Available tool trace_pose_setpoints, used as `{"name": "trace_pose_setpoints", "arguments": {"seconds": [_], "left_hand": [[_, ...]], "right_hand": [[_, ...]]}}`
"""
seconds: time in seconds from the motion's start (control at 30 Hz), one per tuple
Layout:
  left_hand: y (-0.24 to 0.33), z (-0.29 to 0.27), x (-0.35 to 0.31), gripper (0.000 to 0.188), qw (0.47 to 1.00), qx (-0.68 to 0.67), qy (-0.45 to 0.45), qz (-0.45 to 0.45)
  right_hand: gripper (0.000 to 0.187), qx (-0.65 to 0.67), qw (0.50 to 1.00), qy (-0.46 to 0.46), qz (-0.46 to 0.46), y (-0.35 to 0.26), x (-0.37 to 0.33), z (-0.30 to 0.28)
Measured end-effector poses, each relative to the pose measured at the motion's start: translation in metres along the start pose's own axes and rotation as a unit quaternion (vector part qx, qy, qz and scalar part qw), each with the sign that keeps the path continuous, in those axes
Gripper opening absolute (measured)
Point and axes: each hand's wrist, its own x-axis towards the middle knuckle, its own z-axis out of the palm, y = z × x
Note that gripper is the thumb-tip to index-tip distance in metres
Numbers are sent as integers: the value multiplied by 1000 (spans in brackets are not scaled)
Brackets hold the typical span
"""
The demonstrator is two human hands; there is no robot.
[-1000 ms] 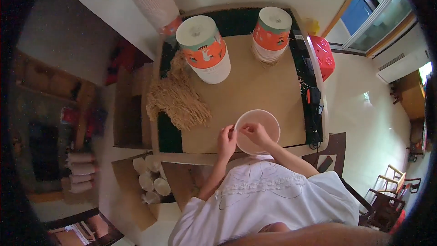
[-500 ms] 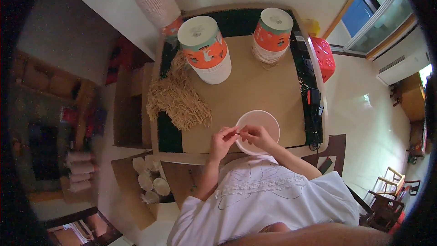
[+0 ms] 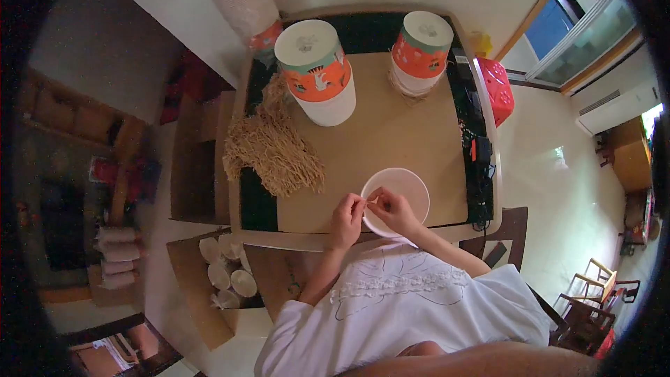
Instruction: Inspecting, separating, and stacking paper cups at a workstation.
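Observation:
An open white paper bucket (image 3: 412, 187) stands at the table's near edge, its hollow inside facing up. Both of my hands meet over its left rim, fingertips nearly touching. My left hand (image 3: 346, 220) is closed in a pinch just outside the rim. Over the opening, my right hand (image 3: 393, 211) pinches too. Between the fingertips shows a bit of thin pale cord (image 3: 373, 201); most of it is hidden by the fingers. To the left lies a loose heap of tan cords (image 3: 276, 153).
Two upside-down stacks of orange-and-white paper buckets, a left stack (image 3: 317, 73) and a right stack (image 3: 421, 45), stand farther back. Cord circles the right one's base. Black cables (image 3: 481, 167) line the right edge. A cardboard box (image 3: 199, 293) of white cups sits lower left.
My fingers have shifted slightly; the left hand is curled more tightly and the right has moved a little over the bucket. The bucket has stayed in place.

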Motion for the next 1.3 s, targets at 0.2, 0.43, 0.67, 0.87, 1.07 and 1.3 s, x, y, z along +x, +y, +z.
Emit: {"name": "trace_pose_setpoints", "arguments": {"seconds": [0.2, 0.43, 0.67, 0.87, 1.07, 1.3], "left_hand": [[2, 5, -1, 13, 999, 27, 8, 42], [0, 7, -3, 23, 1000, 19, -6, -2], [-16, 3, 0, 32, 964, -168, -90, -183], [-13, 3, 0, 27, 948, -227, -105, -196], [-5, -1, 1, 19, 941, -235, -122, -212], [2, -2, -1, 18, 988, -67, -73, -118]], "right_hand": [[8, -11, 998, 48, -35, 10, -3, 6], [6, -45, 998, 45, -25, -2, -7, 4], [5, -13, 997, 55, -56, 0, -8, 3], [5, -70, 995, 19, -65, 2, -7, 0], [6, -17, 999, 21, -45, 11, -4, -1], [8, -16, 1000, 13, -24, 3, -5, -2]]}}
